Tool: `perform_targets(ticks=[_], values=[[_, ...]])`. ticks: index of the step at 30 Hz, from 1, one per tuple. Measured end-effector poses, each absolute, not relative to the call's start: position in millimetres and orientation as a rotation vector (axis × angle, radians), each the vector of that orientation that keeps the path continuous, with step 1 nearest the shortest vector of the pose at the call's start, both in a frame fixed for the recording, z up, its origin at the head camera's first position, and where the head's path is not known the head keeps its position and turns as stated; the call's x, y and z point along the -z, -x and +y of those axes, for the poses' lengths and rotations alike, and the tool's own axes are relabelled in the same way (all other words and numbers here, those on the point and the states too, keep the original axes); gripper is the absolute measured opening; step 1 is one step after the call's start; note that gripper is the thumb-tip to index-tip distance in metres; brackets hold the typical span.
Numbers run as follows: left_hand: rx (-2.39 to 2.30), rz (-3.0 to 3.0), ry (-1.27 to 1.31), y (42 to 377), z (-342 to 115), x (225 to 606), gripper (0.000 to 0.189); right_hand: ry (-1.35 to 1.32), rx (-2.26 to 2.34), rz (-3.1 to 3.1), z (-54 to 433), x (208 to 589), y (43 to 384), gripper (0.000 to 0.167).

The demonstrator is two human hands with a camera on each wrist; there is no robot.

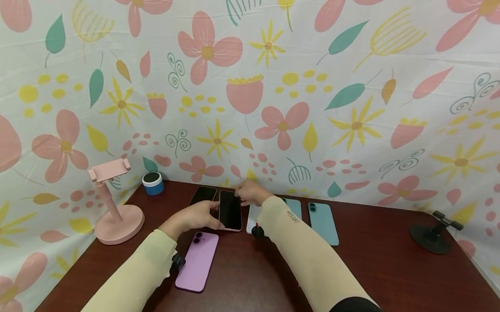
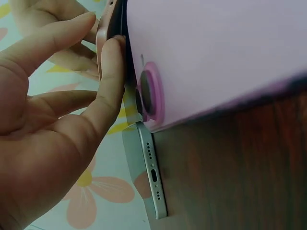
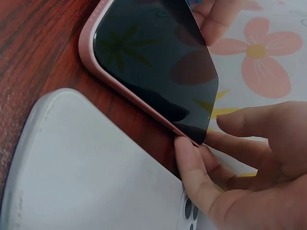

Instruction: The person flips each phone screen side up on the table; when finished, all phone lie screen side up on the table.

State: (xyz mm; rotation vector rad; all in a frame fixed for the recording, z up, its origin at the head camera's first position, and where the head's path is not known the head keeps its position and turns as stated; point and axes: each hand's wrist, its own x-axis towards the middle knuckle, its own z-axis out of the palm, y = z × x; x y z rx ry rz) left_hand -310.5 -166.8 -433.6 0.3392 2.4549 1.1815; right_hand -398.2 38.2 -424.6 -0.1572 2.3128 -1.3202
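A smartphone with a pink frame and a dark screen (image 1: 230, 212) lies face up between both hands. My left hand (image 1: 197, 215) grips its left side, thumb near the front corner. At the far right corner, the fingers of my right hand (image 1: 251, 193) pinch the phone's edge, as the right wrist view also shows. A purple phone (image 1: 198, 261) lies back up below my left hand. Just right of the pink-framed phone is a white phone (image 3: 91, 167), partly covered by my right arm in the head view. Another dark-screened phone (image 1: 203, 195) sits behind my left hand.
Two light blue phones, one partly hidden (image 1: 294, 207) and one in full view (image 1: 324, 223), lie to the right. A pink phone stand (image 1: 119, 224) and a blue jar (image 1: 153, 184) stand at left. A black stand (image 1: 432, 236) is far right. Floral cloth (image 1: 246, 58) hangs behind the table.
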Motion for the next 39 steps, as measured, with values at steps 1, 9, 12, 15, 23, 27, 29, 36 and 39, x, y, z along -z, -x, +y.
perform_targets(ticks=[1, 9, 12, 15, 23, 27, 29, 36, 39], values=[[-1.163, 2.466, -0.338, 311, -166, 434, 0.1, 0.163, 1.312, 2.314, 38, 424, 398, 0.046], [-1.003, 2.562, -0.337, 313, -162, 435, 0.102, 0.23, 1.234, 2.392, 39, 422, 397, 0.036], [-0.926, 2.604, -0.322, 315, -160, 437, 0.104, 0.259, 1.183, 2.447, 39, 420, 397, 0.018], [-0.858, 2.64, -0.315, 316, -159, 438, 0.106, 0.292, 1.105, 2.506, 38, 419, 398, 0.045], [-0.665, 2.746, -0.357, 317, -152, 435, 0.099, 0.31, 0.943, 2.595, 37, 417, 398, 0.047], [-0.533, 2.83, -0.402, 314, -146, 431, 0.087, 0.306, 0.898, 2.615, 37, 416, 397, 0.041], [-0.499, 2.855, -0.411, 313, -144, 429, 0.081, 0.304, 0.886, 2.624, 38, 415, 398, 0.039], [-0.475, 2.86, -0.402, 309, -139, 426, 0.08, 0.317, 0.972, 2.573, 42, 414, 398, 0.028], [-0.478, 2.87, -0.387, 309, -140, 423, 0.084, 0.326, 1.037, 2.542, 47, 411, 398, 0.033]])
